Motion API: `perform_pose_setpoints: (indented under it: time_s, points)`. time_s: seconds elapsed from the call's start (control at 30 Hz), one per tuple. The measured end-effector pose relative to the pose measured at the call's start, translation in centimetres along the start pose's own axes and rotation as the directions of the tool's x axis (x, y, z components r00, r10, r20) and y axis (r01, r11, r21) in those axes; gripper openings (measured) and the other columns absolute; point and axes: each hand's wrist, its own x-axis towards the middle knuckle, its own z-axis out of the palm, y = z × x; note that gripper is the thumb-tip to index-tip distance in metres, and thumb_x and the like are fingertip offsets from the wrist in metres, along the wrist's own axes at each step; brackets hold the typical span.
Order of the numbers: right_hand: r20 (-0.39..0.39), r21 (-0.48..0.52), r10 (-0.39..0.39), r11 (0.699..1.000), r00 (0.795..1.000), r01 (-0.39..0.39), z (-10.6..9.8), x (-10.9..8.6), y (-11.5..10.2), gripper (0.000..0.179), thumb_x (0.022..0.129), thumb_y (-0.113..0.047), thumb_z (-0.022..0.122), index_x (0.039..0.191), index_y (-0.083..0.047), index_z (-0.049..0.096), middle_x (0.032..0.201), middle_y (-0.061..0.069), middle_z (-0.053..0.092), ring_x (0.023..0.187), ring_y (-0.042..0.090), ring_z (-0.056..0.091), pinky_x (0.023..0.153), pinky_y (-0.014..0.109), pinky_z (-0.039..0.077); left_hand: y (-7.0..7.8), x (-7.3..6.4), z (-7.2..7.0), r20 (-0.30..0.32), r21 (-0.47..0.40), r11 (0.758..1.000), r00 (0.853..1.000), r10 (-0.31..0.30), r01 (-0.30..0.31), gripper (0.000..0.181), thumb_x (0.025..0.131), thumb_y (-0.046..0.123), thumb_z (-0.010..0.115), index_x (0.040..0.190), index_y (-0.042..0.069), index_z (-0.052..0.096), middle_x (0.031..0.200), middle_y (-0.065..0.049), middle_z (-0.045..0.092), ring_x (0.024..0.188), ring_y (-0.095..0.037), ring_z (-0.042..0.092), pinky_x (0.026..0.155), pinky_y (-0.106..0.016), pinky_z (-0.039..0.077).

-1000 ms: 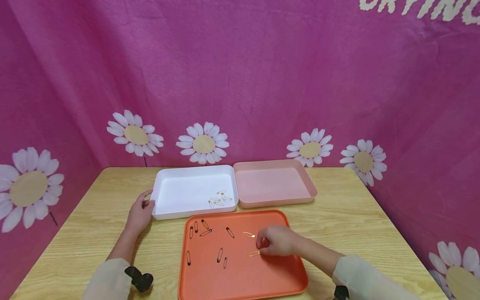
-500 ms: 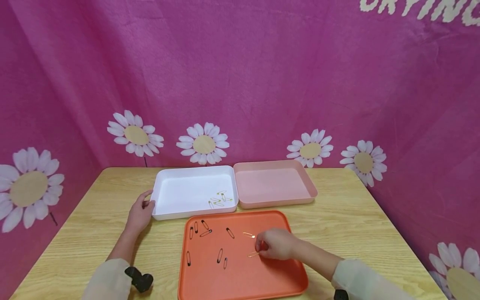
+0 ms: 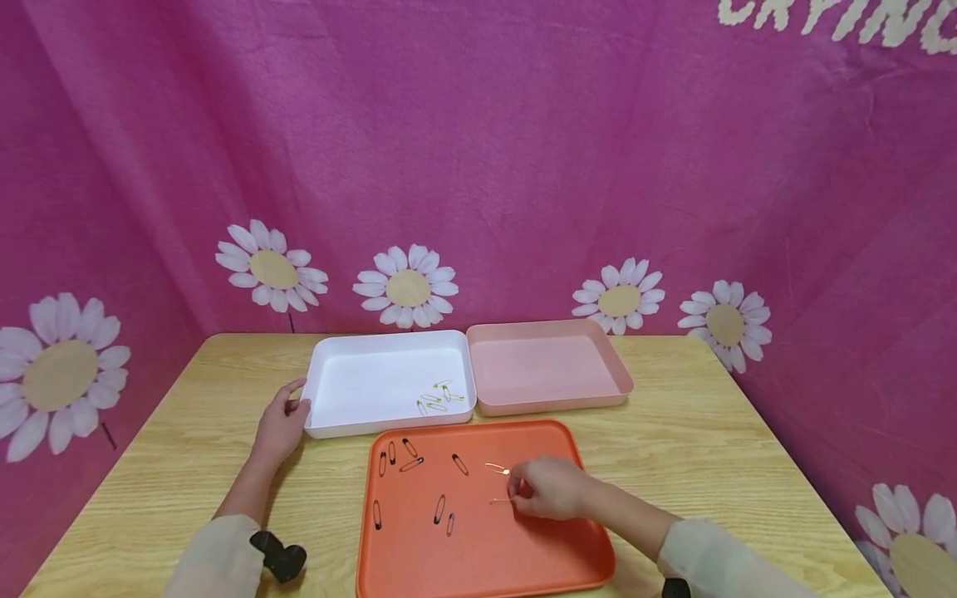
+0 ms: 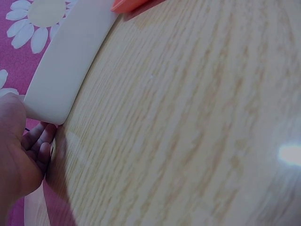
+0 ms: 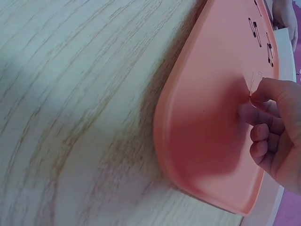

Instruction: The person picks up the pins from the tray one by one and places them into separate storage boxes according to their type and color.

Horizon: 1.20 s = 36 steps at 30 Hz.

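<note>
In the head view my right hand (image 3: 552,488) is over the orange tray (image 3: 486,565), pinching one end of a gold safety pin (image 3: 499,501) between thumb and index finger. The pin's free end points left. Just beyond the fingertips lies another gold safety pin (image 3: 497,468). Several black safety pins (image 3: 439,509) are scattered over the tray's left half. My left hand (image 3: 280,425) grips the left wall of the white tray (image 3: 359,390); the left wrist view shows that hand (image 4: 19,150) at the tray's corner. Gold safety pins (image 3: 446,394) lie inside the white tray's right end.
A pink tray (image 3: 542,361) stands against the white tray's right side, behind the orange one. The wooden table (image 3: 695,432) reaches back to a magenta cloth (image 3: 478,166) with printed daisies.
My right hand has shifted slightly left, now pinching the nearer gold safety pin, which has turned and looks edge-on. My left hand stays at the white tray.
</note>
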Motion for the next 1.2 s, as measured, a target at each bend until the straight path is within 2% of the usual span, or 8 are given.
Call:
perform_pose_setpoints:
  time_s: [0.1, 0.2, 0.3, 0.43, 0.7, 0.83, 1.0, 1.2]
  points:
    - [-0.014, 0.051, 0.015, 0.999, 1.0, -0.014, 0.2, -0.1, 0.2, 0.005, 0.08, -0.015, 0.063, 0.078, -0.018, 0.06, 0.059, -0.015, 0.046, 0.054, -0.002, 0.04, 0.053, 0.016, 0.033, 0.0, 0.0, 0.0, -0.005, 0.004, 1.0, 1.0, 0.002, -0.002, 0.049, 0.099, 0.02, 0.036, 0.146, 0.01, 0.027, 0.129, -0.027, 0.045, 0.117, -0.034, 0.043, 0.1, -0.047, 0.036]
    - [-0.003, 0.163, 0.047, 0.986, 0.999, -0.046, 0.3, -0.2, 0.3, 0.004, 0.079, -0.013, 0.063, 0.078, -0.016, 0.059, 0.057, -0.014, 0.048, 0.049, -0.002, 0.044, 0.051, 0.017, 0.036, 0.0, 0.0, 0.0, -0.003, 0.008, 1.0, 1.0, 0.0, 0.0, 0.049, 0.099, 0.02, 0.037, 0.147, 0.01, 0.027, 0.129, -0.027, 0.045, 0.118, -0.034, 0.043, 0.1, -0.047, 0.036]
    - [0.037, 0.321, 0.081, 0.943, 0.996, -0.088, 0.1, -0.2, 0.5, 0.004, 0.079, -0.008, 0.061, 0.079, -0.012, 0.059, 0.056, -0.01, 0.052, 0.046, 0.002, 0.049, 0.048, 0.019, 0.04, 0.0, -0.1, 0.0, 0.002, 0.007, 1.0, 1.0, -0.002, 0.002, 0.049, 0.099, 0.02, 0.037, 0.146, 0.009, 0.027, 0.129, -0.027, 0.045, 0.117, -0.034, 0.043, 0.1, -0.047, 0.036]
    - [0.055, 0.434, 0.104, 0.893, 0.993, -0.118, -0.4, -0.2, 0.8, 0.001, 0.081, -0.005, 0.06, 0.081, -0.006, 0.06, 0.059, -0.004, 0.053, 0.048, 0.007, 0.05, 0.046, 0.021, 0.043, 0.1, -0.2, -0.1, 0.001, 0.009, 1.0, 1.0, 0.001, -0.001, 0.049, 0.099, 0.019, 0.037, 0.146, 0.008, 0.028, 0.128, -0.027, 0.045, 0.116, -0.034, 0.043, 0.099, -0.046, 0.037]
    - [0.035, 0.461, 0.125, 0.878, 0.992, -0.127, -1.5, 0.0, 1.2, 0.004, 0.083, -0.006, 0.059, 0.083, -0.003, 0.061, 0.06, 0.008, 0.061, 0.049, 0.012, 0.055, 0.047, 0.024, 0.043, 0.1, -0.2, 0.0, -0.003, 0.009, 1.0, 1.0, 0.0, 0.0, 0.049, 0.099, 0.019, 0.037, 0.146, 0.008, 0.028, 0.126, -0.027, 0.046, 0.114, -0.033, 0.044, 0.097, -0.045, 0.037]
    - [0.013, 0.443, 0.121, 0.889, 0.993, -0.114, -2.1, 0.2, 1.4, 0.004, 0.083, -0.007, 0.059, 0.082, -0.003, 0.06, 0.055, 0.005, 0.057, 0.049, 0.016, 0.056, 0.047, 0.024, 0.042, 0.1, -0.2, 0.0, -0.004, 0.012, 1.0, 1.0, -0.001, 0.001, 0.049, 0.099, 0.018, 0.037, 0.146, 0.008, 0.028, 0.126, -0.027, 0.046, 0.114, -0.033, 0.044, 0.097, -0.045, 0.037]
    - [0.003, 0.445, 0.124, 0.889, 0.992, -0.113, -2.8, 0.6, 1.7, 0.004, 0.084, -0.006, 0.058, 0.081, -0.004, 0.061, 0.053, 0.003, 0.055, 0.051, 0.031, 0.059, 0.044, 0.023, 0.037, 0.1, -0.1, 0.0, -0.007, 0.014, 1.0, 1.0, 0.005, -0.005, 0.049, 0.099, 0.018, 0.037, 0.145, 0.007, 0.029, 0.126, -0.027, 0.046, 0.114, -0.034, 0.044, 0.098, -0.045, 0.037]
    - [0.004, 0.438, 0.14, 0.89, 0.99, -0.128, -3.5, 1.2, 1.9, 0.004, 0.083, -0.008, 0.059, 0.08, -0.004, 0.06, 0.053, 0.001, 0.053, 0.053, 0.031, 0.059, 0.046, 0.024, 0.039, 0.0, -0.1, 0.0, -0.009, 0.01, 1.0, 1.0, 0.002, -0.002, 0.049, 0.099, 0.018, 0.037, 0.145, 0.008, 0.029, 0.126, -0.027, 0.046, 0.114, -0.033, 0.044, 0.098, -0.045, 0.037]
